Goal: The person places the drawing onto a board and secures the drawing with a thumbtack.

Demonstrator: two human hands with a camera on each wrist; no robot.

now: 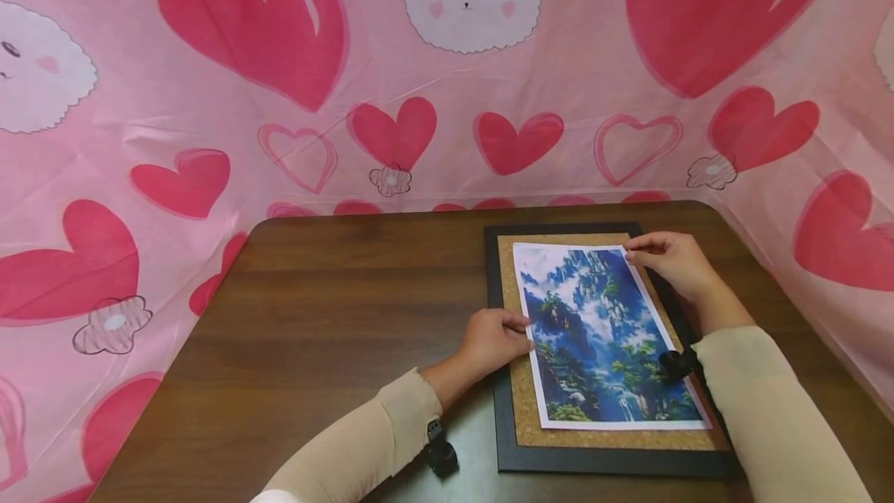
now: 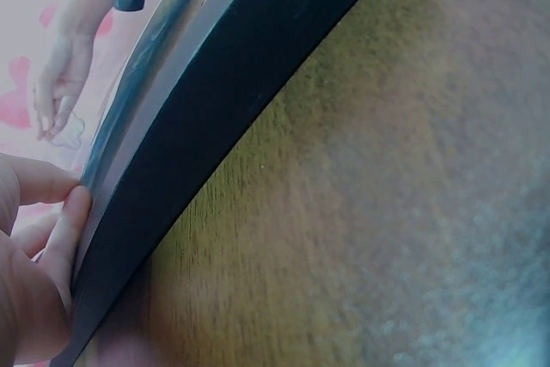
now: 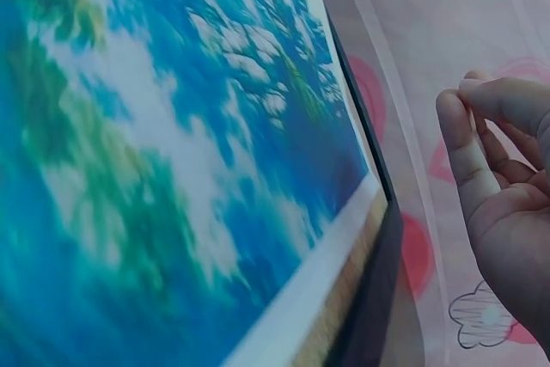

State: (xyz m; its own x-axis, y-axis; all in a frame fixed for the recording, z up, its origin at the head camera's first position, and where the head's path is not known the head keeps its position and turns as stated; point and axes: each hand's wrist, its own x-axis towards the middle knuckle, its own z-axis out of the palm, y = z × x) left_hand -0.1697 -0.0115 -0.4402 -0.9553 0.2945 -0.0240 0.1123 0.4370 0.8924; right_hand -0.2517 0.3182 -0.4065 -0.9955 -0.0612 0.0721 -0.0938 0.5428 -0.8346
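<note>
A printed landscape picture [image 1: 594, 332] with blue mountains, green trees and a white border lies over a cork board [image 1: 524, 402] in a black frame [image 1: 594, 460]. My left hand [image 1: 492, 340] pinches the picture's left edge between thumb and fingers. In the left wrist view that edge stands a little off the board. My right hand [image 1: 673, 262] is at the picture's upper right corner, its fingers loosely bent. The right wrist view shows the right hand [image 3: 507, 186] apart from the sheet, thumb and fingertips close together, with nothing visible between them.
The frame lies on the right part of a dark wooden table [image 1: 314, 332]. A pink cloth [image 1: 447, 76] with hearts and white faces hangs around the table's back and sides. Small black cameras [image 1: 441, 452] are worn at both wrists, over beige sleeves.
</note>
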